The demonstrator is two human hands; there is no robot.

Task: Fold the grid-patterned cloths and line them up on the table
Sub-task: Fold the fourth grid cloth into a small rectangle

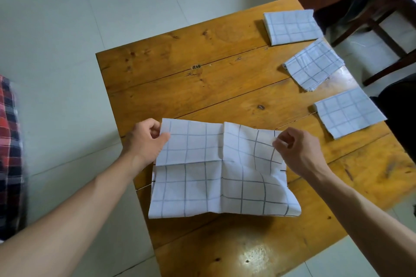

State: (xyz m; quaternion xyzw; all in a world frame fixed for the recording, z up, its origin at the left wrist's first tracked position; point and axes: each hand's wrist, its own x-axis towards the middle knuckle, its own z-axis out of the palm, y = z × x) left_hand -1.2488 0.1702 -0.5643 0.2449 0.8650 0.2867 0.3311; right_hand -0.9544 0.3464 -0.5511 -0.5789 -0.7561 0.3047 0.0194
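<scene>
Step in hand: folding the fourth cloth point(222, 171), which lies near the front of the tabletop point(180, 69); the far half looks doubled over toward the person, its edge lying across the middle.
Left hand point(144, 141): fingers and thumb pinched on the cloth's far-left corner.
Right hand point(297, 150): fingers curled, pinching the far-right corner, where the fabric is rumpled and lifted a little.
Already folded: three squares along the right edge of the tabletop — the farthest cloth point(291, 26), the middle cloth point(314, 65) sitting askew, and the nearest cloth point(347, 111).
How far along: I'd judge well on, three done and this one barely started.
Next move calls for: likely drawing both corners evenly to the near edge, flattening the right-side wrinkles, then folding across to match the others.
Row: a slot seems free nearer the person, just below the nearest cloth.
</scene>
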